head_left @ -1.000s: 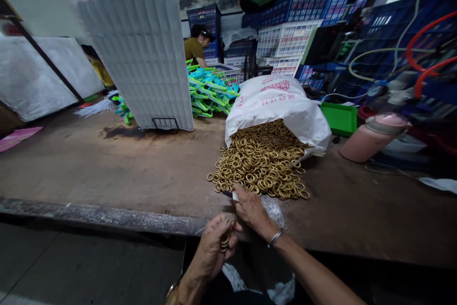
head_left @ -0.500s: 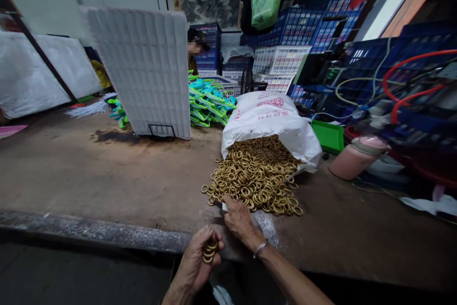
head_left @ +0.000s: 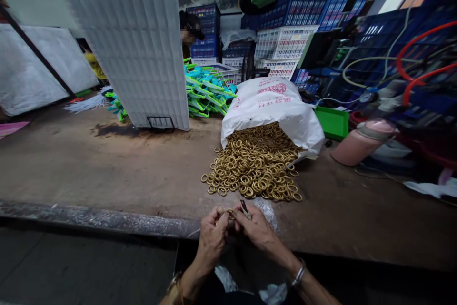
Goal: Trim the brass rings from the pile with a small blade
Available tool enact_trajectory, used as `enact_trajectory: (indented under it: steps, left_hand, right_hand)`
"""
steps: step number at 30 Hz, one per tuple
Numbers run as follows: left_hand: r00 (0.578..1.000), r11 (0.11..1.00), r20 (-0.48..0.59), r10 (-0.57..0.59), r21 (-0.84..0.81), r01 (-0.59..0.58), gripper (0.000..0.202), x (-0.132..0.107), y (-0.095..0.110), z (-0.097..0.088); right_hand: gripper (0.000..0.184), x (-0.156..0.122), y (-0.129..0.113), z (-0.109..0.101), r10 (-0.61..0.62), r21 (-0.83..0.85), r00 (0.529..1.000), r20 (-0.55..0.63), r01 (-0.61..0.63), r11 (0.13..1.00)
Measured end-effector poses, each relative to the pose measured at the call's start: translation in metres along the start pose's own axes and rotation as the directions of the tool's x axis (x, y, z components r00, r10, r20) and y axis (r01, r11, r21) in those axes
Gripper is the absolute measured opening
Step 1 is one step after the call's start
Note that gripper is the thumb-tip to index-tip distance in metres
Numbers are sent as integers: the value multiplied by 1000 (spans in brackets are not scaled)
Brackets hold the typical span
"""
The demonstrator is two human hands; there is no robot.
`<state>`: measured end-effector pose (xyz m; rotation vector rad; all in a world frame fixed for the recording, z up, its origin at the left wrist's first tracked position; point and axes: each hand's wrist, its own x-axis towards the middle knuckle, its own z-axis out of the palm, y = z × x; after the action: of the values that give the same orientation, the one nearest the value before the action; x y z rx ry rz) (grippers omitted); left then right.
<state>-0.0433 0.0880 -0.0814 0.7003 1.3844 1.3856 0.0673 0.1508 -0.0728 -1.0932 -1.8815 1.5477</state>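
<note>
Close together at the table's front edge, both my hands are closed around one brass-coloured ring (head_left: pixel 231 213). My left hand (head_left: pixel 213 233) pinches it between thumb and fingers; whether more rings lie in that palm is hidden. My right hand (head_left: pixel 257 229) meets the ring from the other side and also grips a small knife (head_left: pixel 245 210), its dark tip pointing up past the fingers. Just beyond my hands spreads a heap of loose brass rings (head_left: pixel 255 169). They spill from the mouth of a white woven sack (head_left: pixel 267 100) with red print, lying on its side.
The brown tabletop (head_left: pixel 150 172) stretches left. A tall white padded panel (head_left: pixel 139 57) stands there, with green and blue plastic pieces (head_left: pixel 207 91) behind it. A person's head (head_left: pixel 191 26) shows beyond. Right of the sack are a green tray (head_left: pixel 332 122) and a pink bottle (head_left: pixel 364 142).
My right hand has drawn back from the ring heap to meet my left. My left hand has turned and risen, and a ring is now pinched between both. The view has shifted slightly.
</note>
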Motion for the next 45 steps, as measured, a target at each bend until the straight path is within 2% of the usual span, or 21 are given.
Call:
enact_trajectory:
  steps: [3, 6, 9, 12, 14, 16, 20, 23, 25, 28, 30, 39, 45]
  left_hand:
    - [980, 973, -4, 200, 114, -198, 23, -3, 1, 1]
    - [964, 951, 1, 264, 168, -261, 19, -4, 2, 2]
    - [980, 971, 6, 200, 132, -199, 22, -6, 1, 2]
    - [998, 998, 64, 16, 57, -19, 28, -7, -1, 2]
    - [985, 993, 123, -118, -13, 121, 30, -9, -3, 1]
    - [972, 978, 169, -165, -97, 183, 31, -10, -4, 0]
    - [971, 964, 201, -131, -203, 173, 31, -12, -4, 0]
    - [977, 962, 177, -120, -221, 159, 32, -13, -3, 0]
    - [981, 966, 159, -112, -213, 144, 33, -13, -1, 0]
    - [983, 974, 157, -95, -191, 125, 34, -14, 1, 0]
    - [983, 978, 163, -79, -179, 108, 35, -14, 2, -1]
    - [987, 989, 153, -42, -134, 63, 34, -16, 2, -4]
    - [984, 981, 175, -43, -178, 74, 32, -20, -3, -7]
  right_hand:
    - [36, 0, 3, 3, 108, 108, 994, -3, -107, 988]
    - [33, 1, 4, 2, 92, 80, 996, -23, -90, 993]
    - [27, 2, 4, 0, 49, 8, 997, -65, -48, 999]
    - [23, 1, 3, -1, 29, -32, 994, -107, -32, 999]
    - [23, 0, 2, 0, 9, -37, 994, -106, -13, 999]
    - [24, -1, 3, 0, 2, -15, 996, -87, -3, 1000]
    - [26, -2, 7, 0, -26, -9, 997, -72, 25, 1000]
    - [20, -5, 9, -1, -116, -232, 987, -110, 88, 969]
    - [13, -9, 10, 0, -138, -377, 988, -65, 104, 920]
    - [22, -14, 10, 3, -140, -507, 990, 30, 136, 851]
    - [28, -15, 10, 6, -151, -567, 988, 44, 149, 810]
    - [32, -17, 6, 7, -141, -655, 989, 46, 136, 743]
    - [28, -9, 16, 6, -102, -737, 994, 26, 88, 670]
